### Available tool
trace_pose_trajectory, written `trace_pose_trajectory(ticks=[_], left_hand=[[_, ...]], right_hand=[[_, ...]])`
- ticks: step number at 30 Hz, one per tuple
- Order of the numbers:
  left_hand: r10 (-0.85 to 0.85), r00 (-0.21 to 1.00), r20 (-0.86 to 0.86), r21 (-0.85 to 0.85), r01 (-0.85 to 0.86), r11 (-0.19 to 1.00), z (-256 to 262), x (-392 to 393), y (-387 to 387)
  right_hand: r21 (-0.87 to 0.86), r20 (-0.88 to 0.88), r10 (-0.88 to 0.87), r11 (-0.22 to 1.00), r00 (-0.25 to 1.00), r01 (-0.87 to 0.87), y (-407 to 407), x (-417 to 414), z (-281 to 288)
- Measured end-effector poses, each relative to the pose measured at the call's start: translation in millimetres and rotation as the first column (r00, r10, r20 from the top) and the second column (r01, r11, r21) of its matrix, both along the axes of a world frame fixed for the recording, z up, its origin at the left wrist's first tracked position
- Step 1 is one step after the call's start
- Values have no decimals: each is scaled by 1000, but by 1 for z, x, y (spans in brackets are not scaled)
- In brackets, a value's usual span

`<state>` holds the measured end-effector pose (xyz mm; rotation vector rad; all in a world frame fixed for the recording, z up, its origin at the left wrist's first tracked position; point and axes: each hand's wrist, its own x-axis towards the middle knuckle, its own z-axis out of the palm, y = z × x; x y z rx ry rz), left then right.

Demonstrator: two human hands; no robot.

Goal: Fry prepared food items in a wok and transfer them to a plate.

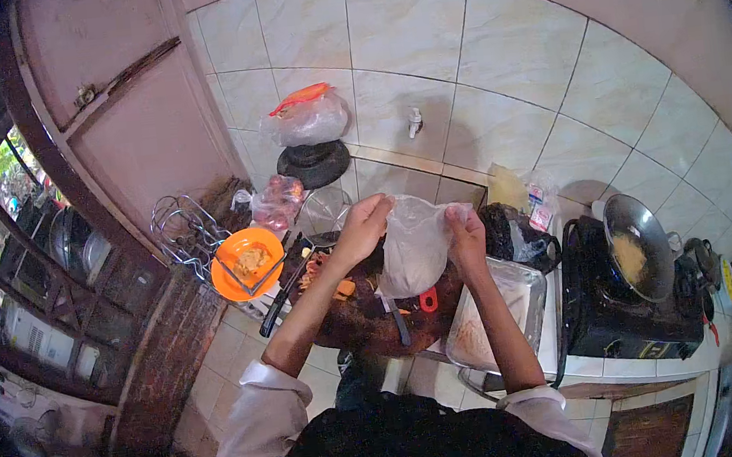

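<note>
Between my two hands a translucent plastic bag [414,250] is stretched by its upper edge. My left hand [366,225] pinches the bag's left corner, and my right hand [465,237] grips the right one. Something whitish shows faintly at the bottom of the bag, but I cannot tell what. Below it lies a round dark wooden board [363,329] with orange cut pieces [344,289] on its left part. A knife [397,322] and a red ring-shaped tool handle [428,299] rest on the board, partly hidden by the bag.
An orange plate [228,284] with food stands left, beside a wire rack [181,224]. A black-handled knife [274,312] lies at the board's left edge. Right are a metal tray [525,278], a black plastic bag [506,227] and a wok [636,220] on a black stove [600,324].
</note>
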<state>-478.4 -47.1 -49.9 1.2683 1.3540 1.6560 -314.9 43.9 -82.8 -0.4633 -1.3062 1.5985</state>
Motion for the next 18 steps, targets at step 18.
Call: trace_pose_trajectory(ticks=[18], left_hand=[[-45, 909, -415, 26, 61, 998, -49, 51, 22]], right_hand=[[-59, 85, 90, 995, 992, -85, 4, -7, 3]])
